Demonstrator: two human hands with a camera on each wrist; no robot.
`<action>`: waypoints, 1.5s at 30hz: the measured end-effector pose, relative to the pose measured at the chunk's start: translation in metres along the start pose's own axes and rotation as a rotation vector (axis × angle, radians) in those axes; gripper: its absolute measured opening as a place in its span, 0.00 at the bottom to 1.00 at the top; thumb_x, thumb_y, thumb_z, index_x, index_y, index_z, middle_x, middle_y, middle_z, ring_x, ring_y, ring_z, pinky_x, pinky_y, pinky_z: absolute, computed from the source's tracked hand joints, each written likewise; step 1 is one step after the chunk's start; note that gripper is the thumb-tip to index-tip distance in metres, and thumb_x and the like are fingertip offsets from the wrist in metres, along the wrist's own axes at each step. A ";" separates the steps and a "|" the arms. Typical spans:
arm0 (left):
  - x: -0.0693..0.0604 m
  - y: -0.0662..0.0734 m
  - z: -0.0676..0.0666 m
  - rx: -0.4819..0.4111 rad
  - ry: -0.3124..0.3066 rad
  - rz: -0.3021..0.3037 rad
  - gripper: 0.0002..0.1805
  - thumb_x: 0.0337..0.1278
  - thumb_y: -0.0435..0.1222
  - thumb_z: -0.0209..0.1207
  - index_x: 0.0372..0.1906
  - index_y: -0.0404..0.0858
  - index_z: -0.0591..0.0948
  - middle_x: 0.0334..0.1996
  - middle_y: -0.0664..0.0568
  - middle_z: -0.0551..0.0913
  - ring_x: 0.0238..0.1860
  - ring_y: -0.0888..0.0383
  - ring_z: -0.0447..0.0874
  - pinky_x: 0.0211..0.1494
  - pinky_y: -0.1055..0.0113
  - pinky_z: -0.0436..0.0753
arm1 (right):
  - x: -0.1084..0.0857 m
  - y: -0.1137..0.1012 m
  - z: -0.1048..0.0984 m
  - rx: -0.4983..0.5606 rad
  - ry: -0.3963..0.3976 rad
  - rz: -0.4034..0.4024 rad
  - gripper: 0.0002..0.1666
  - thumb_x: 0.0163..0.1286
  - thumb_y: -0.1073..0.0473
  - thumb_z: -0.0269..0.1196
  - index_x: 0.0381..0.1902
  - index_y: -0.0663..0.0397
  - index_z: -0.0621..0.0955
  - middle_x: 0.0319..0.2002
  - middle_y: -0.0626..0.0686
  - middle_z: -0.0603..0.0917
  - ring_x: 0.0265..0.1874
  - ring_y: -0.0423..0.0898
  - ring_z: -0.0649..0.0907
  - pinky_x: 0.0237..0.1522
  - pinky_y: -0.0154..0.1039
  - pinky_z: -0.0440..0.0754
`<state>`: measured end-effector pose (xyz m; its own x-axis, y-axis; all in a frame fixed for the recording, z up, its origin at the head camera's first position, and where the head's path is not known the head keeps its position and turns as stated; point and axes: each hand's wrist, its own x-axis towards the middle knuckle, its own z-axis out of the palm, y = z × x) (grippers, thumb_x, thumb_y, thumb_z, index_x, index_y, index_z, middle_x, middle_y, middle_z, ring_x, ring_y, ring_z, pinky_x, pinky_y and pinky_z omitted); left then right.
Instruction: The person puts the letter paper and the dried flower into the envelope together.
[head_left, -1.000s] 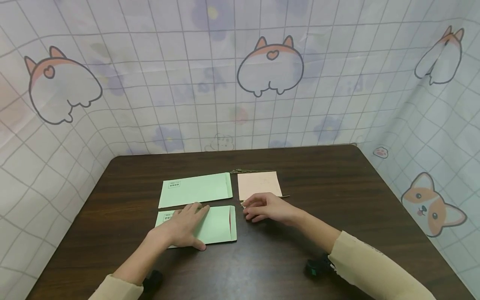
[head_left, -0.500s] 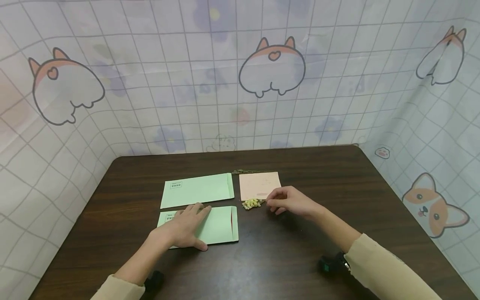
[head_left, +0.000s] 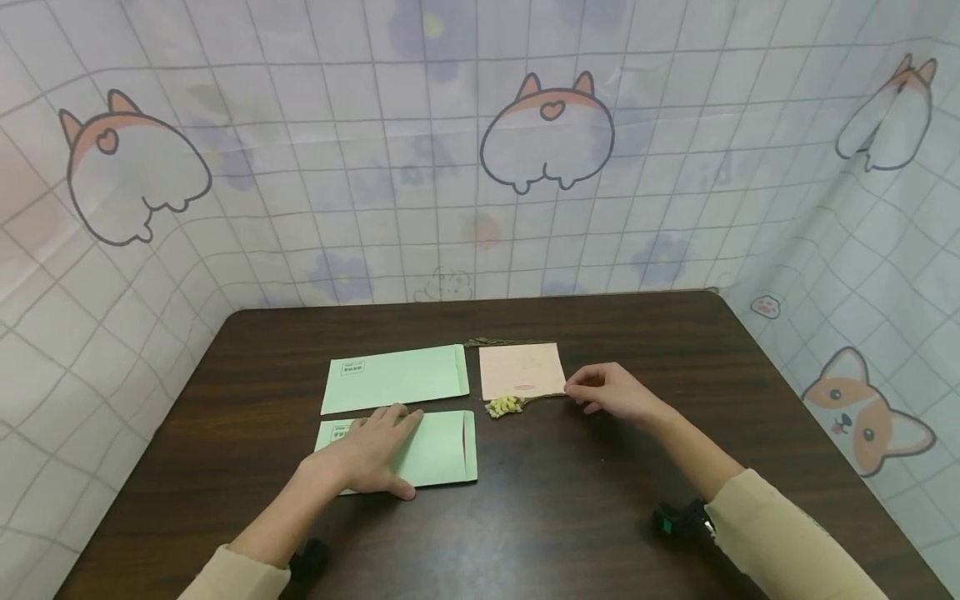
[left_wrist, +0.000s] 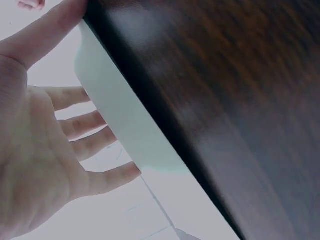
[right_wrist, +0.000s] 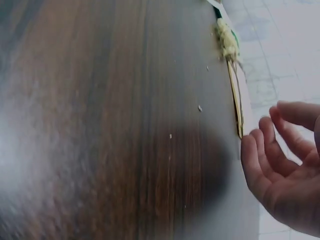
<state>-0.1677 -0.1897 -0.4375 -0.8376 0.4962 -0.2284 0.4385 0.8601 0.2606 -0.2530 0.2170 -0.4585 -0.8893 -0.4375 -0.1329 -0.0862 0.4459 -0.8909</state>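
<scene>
My left hand [head_left: 367, 454] rests flat, fingers spread, on the near green envelope [head_left: 438, 454]; a red sliver shows beside its flap. In the left wrist view the thumb reaches the envelope's edge. My right hand [head_left: 615, 392] is at the stem end of a yellow flower sprig [head_left: 504, 407], with thumb and index fingertips together there. The fingertips hide the end of the stem. This sprig lies along the front edge of a pale pink card [head_left: 517, 371]. In the right wrist view the flower head [right_wrist: 228, 42] points away from the hand.
A second green envelope [head_left: 397, 377] lies behind the first, left of the card. Another thin dried sprig [head_left: 498, 342] runs along the card's back edge. Small crumbs [right_wrist: 200, 108] dot the dark wooden table [head_left: 637, 333]. A patterned cloth [head_left: 420, 192] hangs behind.
My right hand has moved right along the stem, from the flower head to the stem's far end, uncovering the yellow blossoms. My left hand has stayed on the near envelope.
</scene>
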 end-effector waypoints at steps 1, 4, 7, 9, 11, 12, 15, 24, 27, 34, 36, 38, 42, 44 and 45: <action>0.000 0.000 0.000 -0.002 0.000 0.000 0.61 0.45 0.56 0.79 0.79 0.34 0.61 0.73 0.37 0.63 0.73 0.39 0.61 0.65 0.34 0.66 | 0.000 0.001 -0.001 -0.021 0.020 -0.002 0.15 0.77 0.58 0.63 0.50 0.67 0.85 0.49 0.62 0.84 0.44 0.56 0.83 0.46 0.48 0.86; -0.001 0.000 -0.001 -0.009 -0.001 0.001 0.61 0.44 0.55 0.79 0.78 0.33 0.61 0.72 0.36 0.63 0.73 0.38 0.61 0.64 0.34 0.66 | 0.000 0.003 -0.004 -0.075 0.077 -0.002 0.15 0.77 0.58 0.63 0.49 0.67 0.85 0.49 0.61 0.84 0.43 0.55 0.83 0.44 0.47 0.86; -0.001 -0.001 -0.001 -0.003 -0.004 -0.001 0.61 0.45 0.55 0.79 0.79 0.33 0.61 0.72 0.37 0.63 0.73 0.38 0.61 0.65 0.34 0.66 | 0.001 0.003 -0.006 -0.099 0.127 0.014 0.14 0.77 0.58 0.64 0.49 0.66 0.86 0.49 0.60 0.84 0.42 0.55 0.83 0.42 0.46 0.86; -0.001 -0.001 -0.001 -0.002 -0.004 0.000 0.61 0.45 0.56 0.78 0.79 0.33 0.61 0.72 0.37 0.63 0.73 0.38 0.61 0.65 0.34 0.66 | 0.001 0.003 -0.006 -0.113 0.148 0.022 0.14 0.76 0.59 0.64 0.48 0.66 0.86 0.49 0.60 0.84 0.42 0.55 0.83 0.41 0.46 0.86; 0.000 -0.001 -0.002 0.001 -0.005 -0.001 0.61 0.45 0.56 0.78 0.79 0.33 0.61 0.72 0.37 0.63 0.73 0.39 0.61 0.65 0.34 0.66 | 0.001 0.004 -0.007 -0.130 0.163 0.026 0.14 0.76 0.59 0.64 0.48 0.66 0.86 0.48 0.60 0.85 0.41 0.54 0.84 0.40 0.46 0.86; 0.000 -0.001 -0.002 0.002 -0.005 -0.001 0.61 0.45 0.56 0.78 0.79 0.33 0.61 0.72 0.37 0.63 0.73 0.39 0.61 0.65 0.34 0.66 | 0.002 0.004 -0.007 -0.142 0.168 0.026 0.13 0.75 0.59 0.65 0.47 0.66 0.86 0.47 0.59 0.85 0.40 0.54 0.83 0.40 0.46 0.86; 0.000 -0.001 -0.002 0.001 -0.006 -0.001 0.60 0.45 0.55 0.78 0.79 0.33 0.61 0.72 0.37 0.63 0.72 0.38 0.61 0.64 0.34 0.66 | 0.003 0.006 -0.006 -0.189 0.181 0.030 0.11 0.73 0.60 0.67 0.45 0.62 0.88 0.42 0.55 0.86 0.38 0.51 0.83 0.39 0.45 0.84; -0.001 0.000 -0.002 -0.001 -0.007 -0.002 0.60 0.45 0.55 0.78 0.79 0.33 0.61 0.72 0.37 0.63 0.73 0.39 0.61 0.64 0.34 0.66 | 0.006 0.015 -0.005 -0.299 0.175 -0.005 0.05 0.69 0.62 0.70 0.41 0.56 0.90 0.34 0.48 0.86 0.33 0.47 0.81 0.37 0.45 0.79; 0.000 0.001 -0.002 -0.005 -0.004 0.004 0.60 0.45 0.55 0.79 0.79 0.33 0.61 0.72 0.37 0.63 0.72 0.39 0.61 0.64 0.34 0.66 | 0.006 0.015 -0.005 -0.334 0.184 -0.008 0.04 0.68 0.62 0.71 0.40 0.55 0.91 0.33 0.48 0.86 0.31 0.47 0.80 0.34 0.44 0.78; 0.001 0.000 -0.001 0.005 0.001 0.005 0.60 0.45 0.55 0.79 0.78 0.32 0.61 0.71 0.37 0.64 0.72 0.39 0.62 0.64 0.34 0.66 | 0.008 0.015 -0.003 -0.391 0.186 -0.029 0.03 0.69 0.63 0.70 0.37 0.56 0.90 0.32 0.48 0.86 0.29 0.46 0.79 0.33 0.43 0.78; 0.001 0.000 -0.001 0.009 0.001 0.005 0.60 0.45 0.55 0.79 0.78 0.32 0.62 0.71 0.37 0.64 0.72 0.39 0.62 0.64 0.34 0.67 | 0.008 0.014 -0.002 -0.404 0.176 -0.041 0.03 0.70 0.63 0.69 0.37 0.56 0.90 0.31 0.48 0.85 0.28 0.45 0.79 0.32 0.43 0.77; 0.000 0.000 0.000 0.009 0.001 0.005 0.60 0.45 0.55 0.78 0.78 0.32 0.62 0.71 0.37 0.64 0.72 0.39 0.62 0.64 0.34 0.67 | 0.007 0.014 -0.002 -0.413 0.165 -0.047 0.03 0.71 0.64 0.68 0.37 0.57 0.89 0.31 0.48 0.84 0.28 0.45 0.78 0.33 0.43 0.77; 0.000 0.000 0.000 0.008 0.000 0.004 0.60 0.45 0.55 0.79 0.78 0.33 0.61 0.71 0.37 0.64 0.72 0.39 0.62 0.64 0.34 0.67 | 0.007 0.014 -0.002 -0.434 0.144 -0.064 0.04 0.73 0.64 0.66 0.36 0.57 0.87 0.30 0.48 0.82 0.27 0.45 0.77 0.33 0.43 0.76; -0.001 0.000 0.000 0.008 0.000 0.004 0.60 0.45 0.55 0.79 0.78 0.33 0.62 0.71 0.38 0.64 0.72 0.39 0.62 0.64 0.34 0.67 | 0.006 0.014 -0.002 -0.444 0.133 -0.076 0.05 0.73 0.64 0.65 0.37 0.57 0.87 0.30 0.48 0.81 0.27 0.45 0.76 0.33 0.42 0.75; -0.001 0.000 0.000 0.008 0.000 0.003 0.60 0.45 0.55 0.79 0.78 0.33 0.61 0.71 0.38 0.64 0.72 0.39 0.62 0.64 0.34 0.67 | 0.005 0.014 -0.002 -0.446 0.128 -0.080 0.05 0.74 0.64 0.64 0.37 0.58 0.86 0.31 0.48 0.81 0.28 0.45 0.76 0.33 0.42 0.75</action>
<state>-0.1670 -0.1902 -0.4374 -0.8362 0.4990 -0.2274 0.4437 0.8594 0.2542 -0.2597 0.2230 -0.4708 -0.9180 -0.3966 0.0084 -0.3163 0.7188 -0.6191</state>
